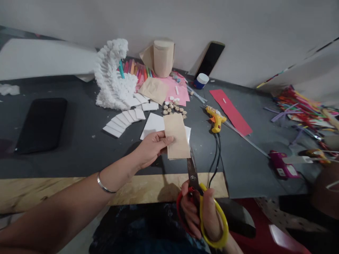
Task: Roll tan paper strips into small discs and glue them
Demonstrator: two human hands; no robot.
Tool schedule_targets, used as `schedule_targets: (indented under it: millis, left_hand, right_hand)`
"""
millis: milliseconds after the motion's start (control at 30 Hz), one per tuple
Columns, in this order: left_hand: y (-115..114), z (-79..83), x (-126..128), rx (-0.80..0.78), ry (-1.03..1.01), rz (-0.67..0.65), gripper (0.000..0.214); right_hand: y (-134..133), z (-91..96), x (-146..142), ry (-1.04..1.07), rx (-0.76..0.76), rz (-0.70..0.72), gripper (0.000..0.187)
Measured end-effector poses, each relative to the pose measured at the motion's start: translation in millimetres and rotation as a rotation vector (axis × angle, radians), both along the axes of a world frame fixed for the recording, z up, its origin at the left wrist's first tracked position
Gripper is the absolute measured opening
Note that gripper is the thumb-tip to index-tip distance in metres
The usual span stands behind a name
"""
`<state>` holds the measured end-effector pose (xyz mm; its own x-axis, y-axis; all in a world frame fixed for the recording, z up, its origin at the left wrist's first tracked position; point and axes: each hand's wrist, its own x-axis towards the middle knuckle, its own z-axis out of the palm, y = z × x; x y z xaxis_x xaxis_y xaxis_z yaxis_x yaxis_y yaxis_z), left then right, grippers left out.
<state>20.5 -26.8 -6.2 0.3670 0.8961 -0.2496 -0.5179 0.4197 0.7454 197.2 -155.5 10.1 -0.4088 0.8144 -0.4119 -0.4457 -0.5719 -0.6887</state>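
My left hand [150, 148] pinches a folded strip of tan paper [178, 135] by its left side, thumb on top, above the table's front part. My right hand [197, 210] is closed around the handles of a pair of scissors [193, 178], one handle loop red and the other yellow. The scissor blades point away from me, and their tips meet the paper's lower right edge. Whether they are cutting into it I cannot tell. Under the paper lies a white sheet [152, 124], partly hidden.
Behind stand a roll of tan paper [163, 60] and a fluffy white shape [113, 77]. White cards [120, 123] fan out at left, near a black tablet-like object [41, 125]. A yellow glue gun [217, 120] and red strip [230, 111] lie right; a purple glue gun [282, 164] is farther right.
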Motion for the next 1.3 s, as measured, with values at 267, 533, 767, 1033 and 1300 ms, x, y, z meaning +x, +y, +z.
schedule_targets:
  millis: [267,533,767,1033,1300]
  left_hand:
    - [-1,4.3,1,-0.024,0.006,-0.006,0.036]
    - [-4,8.9,4,-0.047,-0.012,-0.054,0.04]
    - [-6,6.6,7,-0.029,-0.01,-0.08,0.036]
    - [-7,8.5,7,-0.012,-0.026,-0.063,0.039]
    - [-9,11.9,8,-0.001,-0.034,-0.062,0.041]
  right_hand:
    - [0,-5.0,0,0.071,-0.036,0.02,0.068]
    - [1,-3.9,-3,0.087,-0.052,0.015,0.07]
    - [9,-1.4,-6,0.118,-0.019,0.026,0.068]
    - [8,2.6,-8,0.039,-0.114,-0.07,0.07]
    - [6,3.4,-11,-0.007,-0.091,-0.096,0.069]
